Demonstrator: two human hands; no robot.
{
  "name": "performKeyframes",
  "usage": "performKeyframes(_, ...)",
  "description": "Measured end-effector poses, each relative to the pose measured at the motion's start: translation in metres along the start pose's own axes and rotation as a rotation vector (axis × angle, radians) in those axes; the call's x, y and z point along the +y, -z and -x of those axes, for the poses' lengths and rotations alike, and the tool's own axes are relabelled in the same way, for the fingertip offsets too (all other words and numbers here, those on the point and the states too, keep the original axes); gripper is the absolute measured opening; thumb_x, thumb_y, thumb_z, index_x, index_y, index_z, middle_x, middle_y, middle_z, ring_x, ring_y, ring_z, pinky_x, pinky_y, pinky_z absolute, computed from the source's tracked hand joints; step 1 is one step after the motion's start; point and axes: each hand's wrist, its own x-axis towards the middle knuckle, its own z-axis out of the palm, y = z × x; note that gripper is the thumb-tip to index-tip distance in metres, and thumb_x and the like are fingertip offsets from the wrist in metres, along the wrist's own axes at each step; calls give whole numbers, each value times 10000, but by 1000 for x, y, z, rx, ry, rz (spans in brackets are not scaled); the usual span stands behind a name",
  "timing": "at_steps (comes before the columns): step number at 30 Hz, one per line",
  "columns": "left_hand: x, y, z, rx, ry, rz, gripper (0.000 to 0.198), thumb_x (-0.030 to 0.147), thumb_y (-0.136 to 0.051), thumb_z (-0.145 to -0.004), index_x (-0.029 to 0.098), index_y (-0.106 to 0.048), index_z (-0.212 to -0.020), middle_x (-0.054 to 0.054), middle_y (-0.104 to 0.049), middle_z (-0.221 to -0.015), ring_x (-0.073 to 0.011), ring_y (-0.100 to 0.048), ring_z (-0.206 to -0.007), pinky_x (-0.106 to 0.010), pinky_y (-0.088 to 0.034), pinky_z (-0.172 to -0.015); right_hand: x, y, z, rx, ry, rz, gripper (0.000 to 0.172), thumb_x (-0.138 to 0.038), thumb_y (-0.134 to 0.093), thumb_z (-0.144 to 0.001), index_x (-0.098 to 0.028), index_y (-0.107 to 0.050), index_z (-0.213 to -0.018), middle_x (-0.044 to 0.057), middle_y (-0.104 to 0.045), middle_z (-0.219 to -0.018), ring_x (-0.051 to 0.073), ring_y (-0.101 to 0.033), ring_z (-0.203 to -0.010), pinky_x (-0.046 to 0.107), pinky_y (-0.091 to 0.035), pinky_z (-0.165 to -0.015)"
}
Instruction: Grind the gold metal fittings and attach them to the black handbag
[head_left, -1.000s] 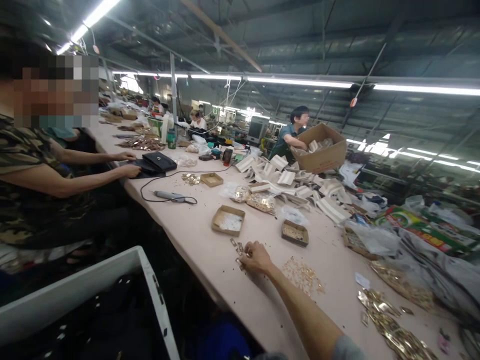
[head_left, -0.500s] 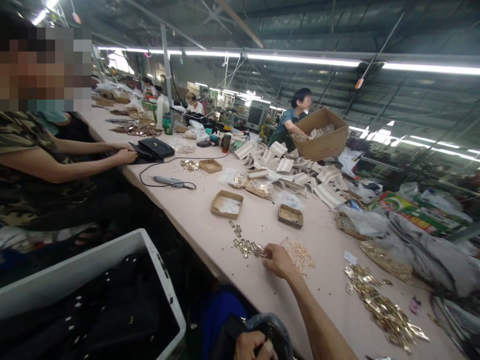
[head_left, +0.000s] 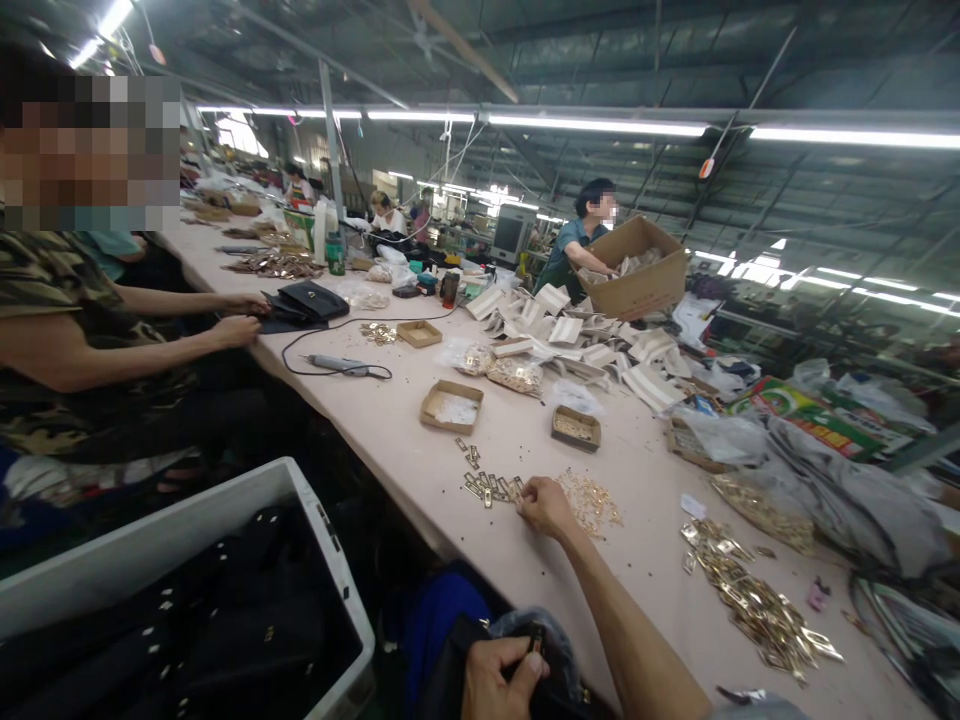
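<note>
On the near side of the pale pink cloth-covered table, the right hand rests low, with bent fingers pointing leftward into a loose cluster of small rectangular gold metal plates with slotted centres. That cluster lies directly left of the fingertips, its closest plates touching them or just beside them. Long axes vary: the nearest front plate runs roughly away from the person, while others slant across it. The back of the hand hides the contact, so I cannot tell whether the fingers are pinching a plate or are slack.

Below the table's edge, the left hand grips a narrow black piece with a shiny metal bit upright between thumb and forefinger, beside a soft black bag. Of the two hands, the right is by far the nearer to the plates.

Just right of the right hand spreads a scatter of tiny gold-coloured fittings. Beyond the plates stands a shallow brown cardboard tray; well to the right lies a larger heap of shiny gold hardware.
</note>
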Motion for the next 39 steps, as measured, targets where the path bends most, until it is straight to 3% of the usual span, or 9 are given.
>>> performKeyframes(4,2,-6,-2,15,24,99,204,281,-656,-752,190,-836,-727,-49,-776,-680,-257,-725,-752,-311,-556,-783,-6,12,12,-21,23,-76,64,-169,-660,-722,-166,-722,-707,11,-663,-624,163,-604,-619,249,-371,-586)
performKeyframes(6,4,-11,-1,23,84,181,226,282,-645,-753,157,-831,-780,-61,-771,-679,-206,-680,-572,-277,-522,-582,-8,26,24,-20,49,-117,107,-214,-643,-754,-171,-700,-675,4,-635,-605,164,-584,-613,258,-377,-592)
performKeyframes(8,8,-15,1,20,172,249,273,336,-640,-777,121,-808,-790,-82,-769,-706,-130,-553,-369,-229,-353,-373,-7,43,43,-19,62,-154,150,-259,-634,-784,-178,-676,-665,-2,-608,-602,162,-563,-619,263,-389,-602)
performKeyframes(10,12,-16,4,7,213,278,305,366,-634,-805,101,-782,-767,-90,-759,-698,-82,-468,-290,-201,-225,-325,-5,57,70,-19,69,-225,153,-297,-632,-817,-183,-675,-726,-8,-598,-628,156,-548,-626,262,-409,-610)
performKeyframes(15,14,-13,5,-56,232,296,349,370,-594,-901,79,-784,-868,-27,-627,-431,-76,-428,-289,-165,-257,-341,2,65,154,40,18,-659,281,-390,-740,-837,-176,-703,-1014,15,-637,-759,157,-567,-648,269,-468,-606)
performKeyframes(20,18,-11,3,-117,247,378,324,331,-600,-896,63,-782,-924,-69,-714,-590,-104,-569,-359,-156,-342,-329,-2,43,208,61,-158,-759,378,-487,-735,-867,-168,-724,-1070,34,-670,-736,161,-568,-591,281,-466,-567)
performKeyframes(26,22,-9,3,-193,223,424,346,267,-580,-884,54,-780,-1071,-57,-703,-554,-114,-582,-372,-161,-389,-348,-15,27,209,1,-150,-706,320,-497,-702,-885,-182,-757,-870,47,-703,-721,184,-609,-621,283,-486,-586)
performKeyframes(30,22,-7,6,-211,227,456,352,268,-586,-867,44,-785,-1051,-37,-654,-500,-117,-578,-370,-163,-397,-357,-17,21,205,-18,-180,-713,348,-508,-713,-862,-165,-768,-842,51,-694,-678,191,-613,-615,281,-472,-561)
performKeyframes(39,24,-4,6,-267,223,504,362,250,-597,-860,45,-774,-1100,-41,-662,-532,-115,-599,-402,-174,-442,-408,-14,26,204,-87,-183,-733,313,-450,-723,-850,-145,-773,-800,43,-679,-625,158,-570,-549,262,-418,-521)
